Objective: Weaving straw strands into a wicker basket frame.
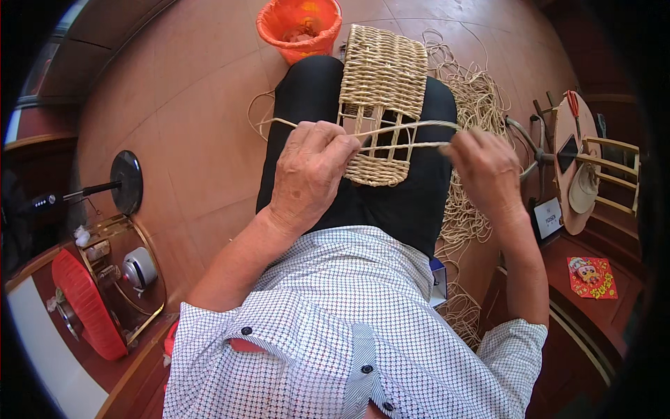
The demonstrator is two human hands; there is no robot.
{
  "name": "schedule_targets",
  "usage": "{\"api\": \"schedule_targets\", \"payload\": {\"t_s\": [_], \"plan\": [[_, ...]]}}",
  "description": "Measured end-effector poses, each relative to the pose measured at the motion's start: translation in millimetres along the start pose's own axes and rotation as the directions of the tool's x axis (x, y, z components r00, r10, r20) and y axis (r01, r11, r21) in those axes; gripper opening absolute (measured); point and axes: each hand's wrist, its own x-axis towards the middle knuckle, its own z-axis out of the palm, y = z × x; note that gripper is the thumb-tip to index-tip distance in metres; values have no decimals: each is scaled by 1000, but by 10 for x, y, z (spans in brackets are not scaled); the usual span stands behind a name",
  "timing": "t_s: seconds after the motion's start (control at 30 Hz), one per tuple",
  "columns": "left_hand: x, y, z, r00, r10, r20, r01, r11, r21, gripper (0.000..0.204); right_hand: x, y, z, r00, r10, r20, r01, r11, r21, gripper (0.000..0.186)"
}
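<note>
Across my lap rests a partly woven piece (384, 73) of tan twisted straw cord, with a dense weave at its far part. A band of bare bars shows in its middle, and a short woven strip (379, 171) lies at the near end. Above the bare bars runs a doubled straw cord (408, 145), stretched between my hands. My left hand (310, 164) is closed on it at the left edge of the piece. At the right, my right hand (486, 164) is closed on the cord too, its fingertips slightly blurred. A loose length trails left past my left hand.
A big tangle of straw cord (474, 98) spreads over the floor on my right. Beyond my knees stands an orange lined bucket (299, 42). At right are a round table (572, 202) with red scissors (573, 104) and a wooden frame (611, 167). A black round stand base (126, 185) is left.
</note>
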Motion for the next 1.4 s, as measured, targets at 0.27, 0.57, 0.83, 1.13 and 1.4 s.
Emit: {"api": "schedule_targets", "payload": {"t_s": [0.27, 0.57, 0.83, 1.13, 1.4], "plan": [[128, 73, 82, 998, -62, 32, 63, 998, -29, 13, 252, -59, -211, 920, 310, -240, -244, 932, 268, 38], [82, 172, 165, 999, -44, -26, 46, 996, 77, 11, 223, -828, 182, 917, 398, -15, -292, 697, 655, 72], [12, 255, 114, 996, -23, 83, 8, 984, 178, 11, 298, -900, 413, 947, 276, -164, -146, 825, 546, 72], [76, 378, -16, 888, -291, 357, 296, 954, 40, 18, 433, -977, 469, 958, 284, 49, -267, 807, 527, 82], [13, 334, -2, 921, -250, 298, 266, 964, -14, 21, 393, -978, 440, 943, 328, 60, -292, 725, 624, 88]]}}
